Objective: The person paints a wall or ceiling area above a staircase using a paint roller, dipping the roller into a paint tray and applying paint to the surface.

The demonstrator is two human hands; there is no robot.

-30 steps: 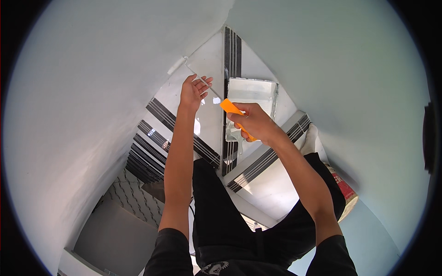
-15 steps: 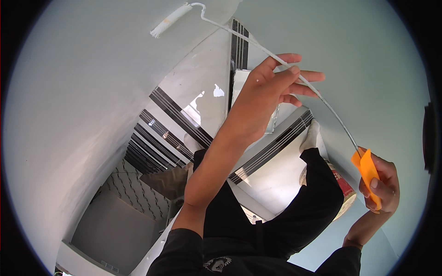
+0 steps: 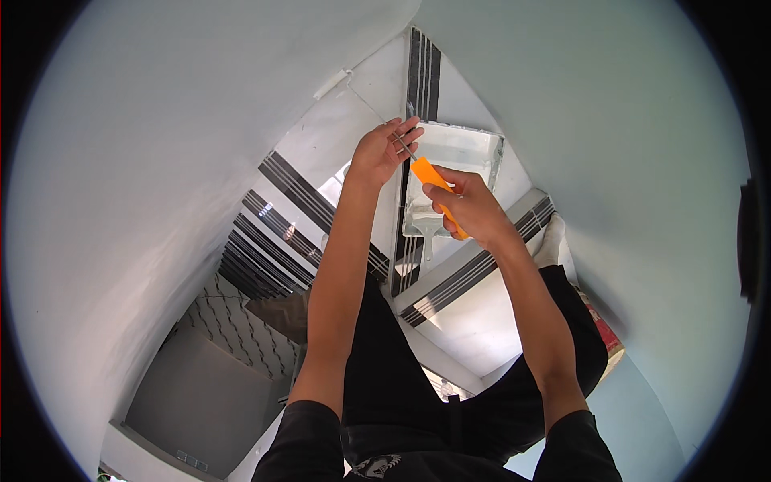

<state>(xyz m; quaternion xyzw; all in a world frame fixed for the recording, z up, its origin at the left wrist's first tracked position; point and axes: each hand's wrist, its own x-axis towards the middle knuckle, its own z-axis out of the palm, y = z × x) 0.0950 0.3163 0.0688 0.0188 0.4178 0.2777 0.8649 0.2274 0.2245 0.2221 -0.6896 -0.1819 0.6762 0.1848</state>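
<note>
My right hand is wrapped round the orange handle of a paint roller. The thin metal rod runs up and left from the handle, and the fingers of my left hand are loosely closed about it, some of them spread. At the rod's far end, the white roller sleeve is at or close to the left wall; I cannot tell whether it touches. Below my hands lies a white paint tray with pale wet paint in it. The right hand and handle cover part of its left side.
Pale walls rise on the left and right, meeting at a far corner. Steps with dark striped edges descend to the lower left. My socked foot is by the right wall, near a red and cream container.
The roller has swung down and away from me, its sleeve now farther off. My right hand has come in from the right to the middle; my left hand has moved left along with the rod.
</note>
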